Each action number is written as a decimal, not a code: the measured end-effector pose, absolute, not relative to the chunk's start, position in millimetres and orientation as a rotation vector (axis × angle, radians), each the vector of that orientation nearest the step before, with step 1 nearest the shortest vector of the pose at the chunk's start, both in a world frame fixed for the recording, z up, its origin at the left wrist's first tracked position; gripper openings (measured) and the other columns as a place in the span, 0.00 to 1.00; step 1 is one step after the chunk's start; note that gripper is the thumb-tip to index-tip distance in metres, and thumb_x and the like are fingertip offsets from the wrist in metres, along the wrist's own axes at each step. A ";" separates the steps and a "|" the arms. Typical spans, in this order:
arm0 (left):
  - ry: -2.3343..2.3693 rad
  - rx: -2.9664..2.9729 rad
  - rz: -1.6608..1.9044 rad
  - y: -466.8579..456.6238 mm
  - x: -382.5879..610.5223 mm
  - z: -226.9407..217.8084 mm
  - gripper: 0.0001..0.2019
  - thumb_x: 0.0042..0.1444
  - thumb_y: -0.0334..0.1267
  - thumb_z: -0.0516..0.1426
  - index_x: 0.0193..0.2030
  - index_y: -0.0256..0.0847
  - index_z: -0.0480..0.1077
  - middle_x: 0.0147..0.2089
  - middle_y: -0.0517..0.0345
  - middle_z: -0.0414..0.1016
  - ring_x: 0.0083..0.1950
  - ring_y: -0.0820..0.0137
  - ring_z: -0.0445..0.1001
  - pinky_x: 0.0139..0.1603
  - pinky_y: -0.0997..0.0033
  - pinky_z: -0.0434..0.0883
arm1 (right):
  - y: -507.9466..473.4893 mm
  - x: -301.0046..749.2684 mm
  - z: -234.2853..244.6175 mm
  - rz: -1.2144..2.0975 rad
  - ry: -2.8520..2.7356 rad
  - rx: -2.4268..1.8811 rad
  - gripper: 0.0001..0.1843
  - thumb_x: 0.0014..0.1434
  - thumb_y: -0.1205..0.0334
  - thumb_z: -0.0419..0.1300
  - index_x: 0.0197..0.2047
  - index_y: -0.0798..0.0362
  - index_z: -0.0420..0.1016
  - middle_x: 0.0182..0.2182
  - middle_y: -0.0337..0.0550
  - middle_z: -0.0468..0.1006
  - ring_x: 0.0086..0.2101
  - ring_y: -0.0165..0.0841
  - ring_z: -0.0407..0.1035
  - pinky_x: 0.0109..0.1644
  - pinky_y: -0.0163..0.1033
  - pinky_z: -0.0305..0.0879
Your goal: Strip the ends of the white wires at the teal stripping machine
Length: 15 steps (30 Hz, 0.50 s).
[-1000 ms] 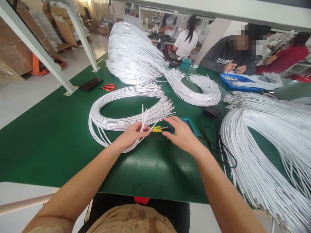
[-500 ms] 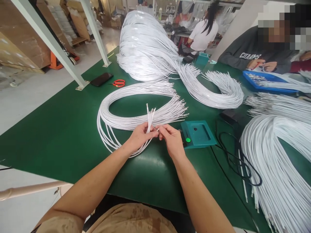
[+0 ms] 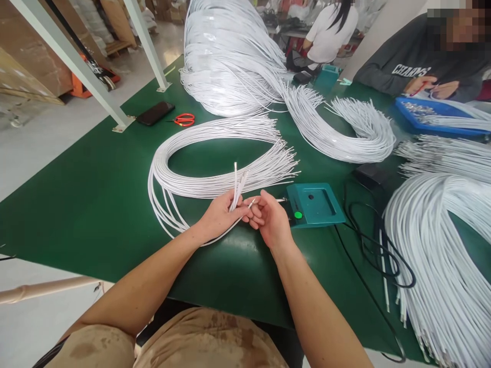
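My left hand (image 3: 220, 214) is closed round a few white cable ends (image 3: 237, 184) that stick up from it. These cables come from a looped white bundle (image 3: 192, 158) lying on the green table (image 3: 95, 194). My right hand (image 3: 270, 217) is beside the left, pinching the tip of one white cable (image 3: 251, 203) between its fingers. Just right of my right hand sits a small teal device (image 3: 314, 204) with a green button and a thin probe at its left side.
A large heap of white cables (image 3: 230, 61) lies at the back, another bundle (image 3: 441, 245) at the right with a black cord (image 3: 378, 245). Red scissors (image 3: 184, 120) and a phone (image 3: 155, 113) lie far left. A person opposite works over a blue tray (image 3: 437, 116).
My right hand left the yellow-handled tool and the teal device, came to the left hand and took hold of one cable tip. The view shifted closer.
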<state>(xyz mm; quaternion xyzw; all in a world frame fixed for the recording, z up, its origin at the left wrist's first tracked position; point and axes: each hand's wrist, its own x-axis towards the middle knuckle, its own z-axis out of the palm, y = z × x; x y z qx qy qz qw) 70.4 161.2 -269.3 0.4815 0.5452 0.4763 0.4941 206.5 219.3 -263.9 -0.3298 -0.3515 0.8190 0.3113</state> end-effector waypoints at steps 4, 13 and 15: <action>1.475 1.257 1.067 157.8 73.5 -265.5 0.13 0.55 0.38 0.58 0.35 0.35 0.56 0.33 0.60 0.68 0.35 0.73 0.73 0.39 0.74 0.69 | 220.6 207.3 -264.3 2.163 -0.971 -0.979 0.30 0.43 0.39 0.66 0.28 0.63 0.69 0.16 0.35 0.40 0.16 0.21 0.47 0.21 0.31 0.48; 1.562 1.332 1.101 157.5 69.4 -269.4 0.14 0.56 0.42 0.58 0.35 0.35 0.59 0.33 0.61 0.68 0.35 0.78 0.68 0.38 0.77 0.67 | 224.4 209.4 -262.4 2.382 -0.724 -0.785 0.18 0.46 0.57 0.68 0.32 0.62 0.68 0.18 0.34 0.44 0.17 0.19 0.49 0.22 0.27 0.50; 1.520 1.313 1.124 158.1 67.8 -271.4 0.13 0.57 0.43 0.57 0.37 0.35 0.60 0.36 0.61 0.70 0.37 0.76 0.71 0.42 0.76 0.69 | 224.0 210.0 -262.5 2.387 -0.690 -0.782 0.17 0.47 0.59 0.67 0.34 0.63 0.69 0.18 0.34 0.46 0.18 0.18 0.50 0.22 0.27 0.52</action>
